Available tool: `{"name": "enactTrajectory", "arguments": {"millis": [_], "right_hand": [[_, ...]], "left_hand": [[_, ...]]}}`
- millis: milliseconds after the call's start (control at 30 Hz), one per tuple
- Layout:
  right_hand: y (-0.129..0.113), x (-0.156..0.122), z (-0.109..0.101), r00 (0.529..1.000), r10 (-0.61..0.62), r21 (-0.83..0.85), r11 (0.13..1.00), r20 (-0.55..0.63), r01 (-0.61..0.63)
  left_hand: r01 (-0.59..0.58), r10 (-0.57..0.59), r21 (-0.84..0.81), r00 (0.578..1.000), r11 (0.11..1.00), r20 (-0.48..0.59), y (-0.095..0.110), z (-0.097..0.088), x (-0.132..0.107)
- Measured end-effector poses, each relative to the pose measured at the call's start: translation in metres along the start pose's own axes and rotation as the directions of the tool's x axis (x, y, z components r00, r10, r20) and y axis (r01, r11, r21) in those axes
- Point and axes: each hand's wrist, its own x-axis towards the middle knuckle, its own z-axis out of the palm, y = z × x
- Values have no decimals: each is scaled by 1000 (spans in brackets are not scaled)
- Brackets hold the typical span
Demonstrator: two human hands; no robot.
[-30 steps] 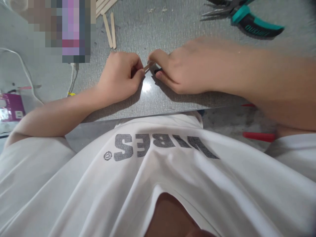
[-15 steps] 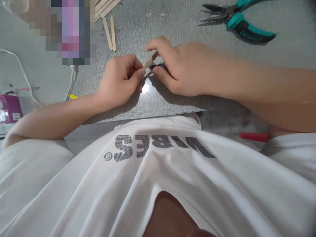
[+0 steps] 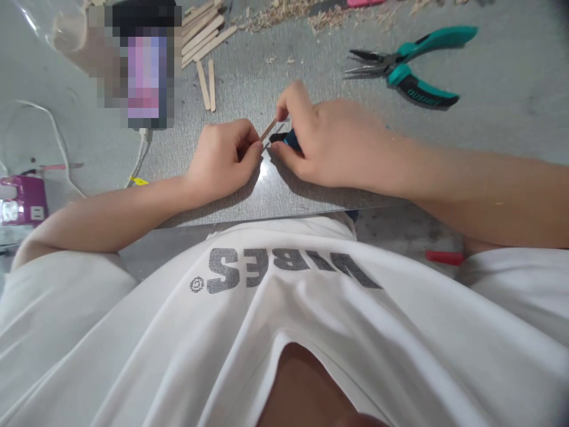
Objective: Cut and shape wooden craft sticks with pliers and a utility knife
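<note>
Between thumb and fingers of my left hand (image 3: pixel 229 153) one end of a flat wooden craft stick (image 3: pixel 267 129) is pinched. The stick slants up to the right, and the index finger of my right hand (image 3: pixel 311 139) rests at its far end. My right hand is closed around a blue-and-black tool (image 3: pixel 290 140). Most of this tool is hidden in the palm; a thin edge near its dark tip looks like a knife blade, close to the stick. Both hands are just above the grey table (image 3: pixel 240 207), near its front edge.
Teal-and-black long-nose pliers (image 3: pixel 395 65) lie open at upper right. Two loose craft sticks (image 3: pixel 207 86) lie below a stack of sticks (image 3: pixel 200 35). Wood shavings (image 3: pixel 284 13) are strewn at the back. A phone (image 3: pixel 146 77) with a cable and a purple socket block (image 3: pixel 24 198) are leftward.
The view has shifted, bringing the shavings and more of the stick stack into sight. My right index finger has curled down onto the stick's far end, which stuck out past it before.
</note>
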Motion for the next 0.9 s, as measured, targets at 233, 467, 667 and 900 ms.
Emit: {"name": "enactTrajectory", "arguments": {"millis": [233,467,667,900], "right_hand": [[4,1,3,999,-25,2,1000,-27,25],[10,3,8,994,-49,88,994,-98,58],[14,4,10,977,-76,140,984,-201,106],[23,5,7,945,-92,302,934,-313,191]], "left_hand": [[43,-43,2,998,999,42,2,-3,0],[60,-35,-283,995,957,92,-8,-3,6],[49,-13,-409,996,911,89,-11,0,6],[37,-52,-488,998,872,-17,-6,3,4]]}}
